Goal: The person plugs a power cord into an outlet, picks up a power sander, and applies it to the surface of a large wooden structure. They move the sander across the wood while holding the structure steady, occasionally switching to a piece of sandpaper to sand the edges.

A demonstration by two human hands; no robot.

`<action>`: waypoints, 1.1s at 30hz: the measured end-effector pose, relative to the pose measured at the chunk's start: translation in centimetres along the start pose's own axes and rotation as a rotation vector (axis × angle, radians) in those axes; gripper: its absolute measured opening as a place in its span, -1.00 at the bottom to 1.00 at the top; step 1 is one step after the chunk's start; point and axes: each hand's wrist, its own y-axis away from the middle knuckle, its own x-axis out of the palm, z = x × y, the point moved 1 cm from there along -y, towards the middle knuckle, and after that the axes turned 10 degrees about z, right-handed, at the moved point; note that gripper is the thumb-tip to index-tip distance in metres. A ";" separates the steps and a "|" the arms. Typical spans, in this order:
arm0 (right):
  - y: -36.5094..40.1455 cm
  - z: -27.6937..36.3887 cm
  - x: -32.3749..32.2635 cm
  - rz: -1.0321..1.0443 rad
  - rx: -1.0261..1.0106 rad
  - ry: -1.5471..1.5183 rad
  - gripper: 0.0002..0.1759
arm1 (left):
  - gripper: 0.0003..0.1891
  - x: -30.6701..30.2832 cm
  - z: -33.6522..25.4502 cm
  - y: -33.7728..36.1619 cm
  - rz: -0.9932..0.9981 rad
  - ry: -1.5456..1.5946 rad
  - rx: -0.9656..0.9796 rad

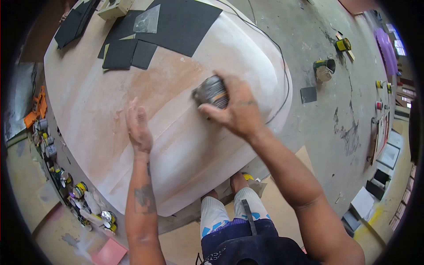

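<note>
A large, smooth panel (176, 176), whitish with brownish patches, lies in front of me. My right hand (240, 104) is wrapped around a dark sander (212, 92) with a striped label, blurred by motion, over the middle of the panel. To its left, my left hand (139, 123) holds nothing; its fingers are extended over a brownish patch. A thin cord (285, 62) runs along the panel's right edge and passes out of sight by my right forearm.
Black sandpaper sheets (176, 26) and a pale box (115, 9) lie on the panel's far end. Several cans and bottles (79, 190) line the floor at left. On the right stand two cans (324, 69) (342, 44), with a dark square sheet (308, 95) nearby.
</note>
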 end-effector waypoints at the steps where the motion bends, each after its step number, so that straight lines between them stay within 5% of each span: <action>1: 0.5 0.8 0.9 0.057 -0.033 -0.060 0.05 | -0.32 0.0 -2.9 -0.1 0.043 0.213 0.125; 7: 4.0 6.1 9.1 0.141 -0.084 -0.294 0.08 | -0.58 0.0 -13.2 1.5 0.332 0.170 0.280; 10: 6.4 9.0 9.1 0.049 0.091 -0.213 0.08 | -0.69 0.3 -10.7 2.8 0.312 0.375 0.178; 14: 10.0 10.8 8.6 0.219 0.382 -0.258 0.12 | -0.71 0.1 -10.1 5.6 0.302 0.321 0.023; 22: 12.8 7.4 6.5 0.639 0.410 -0.594 0.11 | -0.77 2.8 -11.2 9.7 0.180 0.341 -0.009; 25: 10.8 5.2 5.5 0.637 0.361 -0.622 0.15 | -0.78 3.9 -14.1 7.4 0.170 0.276 0.094; 33: 0.1 0.4 2.2 0.384 0.330 -0.671 0.16 | -0.74 6.3 -18.9 -7.2 0.355 0.416 -0.074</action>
